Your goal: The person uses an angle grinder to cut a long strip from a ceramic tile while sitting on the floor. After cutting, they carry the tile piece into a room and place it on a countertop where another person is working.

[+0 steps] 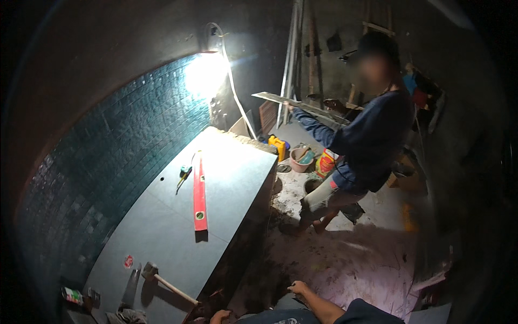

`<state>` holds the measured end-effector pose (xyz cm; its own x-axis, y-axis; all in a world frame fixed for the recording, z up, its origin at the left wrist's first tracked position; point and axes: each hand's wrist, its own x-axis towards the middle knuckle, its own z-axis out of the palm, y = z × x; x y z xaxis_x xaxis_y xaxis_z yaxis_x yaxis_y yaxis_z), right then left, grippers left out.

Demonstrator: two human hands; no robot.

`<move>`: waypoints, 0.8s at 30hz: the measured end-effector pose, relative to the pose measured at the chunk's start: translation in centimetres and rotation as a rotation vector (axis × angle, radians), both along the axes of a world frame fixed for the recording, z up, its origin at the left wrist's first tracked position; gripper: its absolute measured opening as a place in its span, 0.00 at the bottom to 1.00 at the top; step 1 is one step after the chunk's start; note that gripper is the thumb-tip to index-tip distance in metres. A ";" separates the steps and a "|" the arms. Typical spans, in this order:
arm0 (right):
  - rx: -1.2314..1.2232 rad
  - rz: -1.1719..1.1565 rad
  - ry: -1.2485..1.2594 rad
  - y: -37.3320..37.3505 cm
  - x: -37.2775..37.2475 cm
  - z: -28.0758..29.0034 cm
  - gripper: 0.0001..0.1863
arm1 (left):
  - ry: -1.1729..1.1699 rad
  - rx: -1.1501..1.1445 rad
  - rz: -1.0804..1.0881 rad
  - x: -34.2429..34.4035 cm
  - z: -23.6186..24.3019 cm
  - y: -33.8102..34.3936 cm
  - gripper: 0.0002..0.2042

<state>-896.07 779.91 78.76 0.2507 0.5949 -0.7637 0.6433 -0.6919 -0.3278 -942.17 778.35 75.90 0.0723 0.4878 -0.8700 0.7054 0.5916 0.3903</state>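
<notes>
— Hands first: our right hand (300, 288) rests at the near edge on what looks like our knee, fingers curled loosely and gripping nothing that we can see. Our left hand (219, 316) shows only as knuckles at the bottom rim, so we cannot tell whether it is open or closed.

— And what lies closest to them?

— A wooden-handled mallet with a dark head (167, 282), lying on the near end of the grey slab countertop (162, 221), its handle tip reaching the slab's right edge, just left of our left hand. We judge a careless knee or elbow could knock it off onto the rubble-strewn dirt floor (329, 259).

— Anything else on that slab?

— A long red spirit level (199, 194) lies lengthwise in the middle, and a small dark hand tool (184, 175) sits just left of its far end. Both are well apart from us.

— And the other person?

— They stand far right, holding a long flat grey panel (302, 105) out to the left. We think swinging it could catch the bare glaring work lamp (205, 75) on the dark tiled wall (108, 156) or its white cable (237, 102). The pink bucket (300, 159) and yellow canister (278, 146) by their feet are trip hazards in this dim light.
</notes>
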 end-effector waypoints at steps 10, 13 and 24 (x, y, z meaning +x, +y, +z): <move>0.108 0.159 -0.098 -0.1 -2.4 1.5 0.26 | 0.136 -0.257 -0.310 -1.0 -7.4 2.0 0.21; 0.044 0.060 -0.004 0.1 -2.5 1.6 0.27 | 0.182 -0.247 -0.340 1.6 -6.9 2.0 0.20; 0.051 0.142 0.024 1.3 -5.3 1.7 0.30 | 0.165 -0.210 -0.189 1.8 -1.5 1.2 0.26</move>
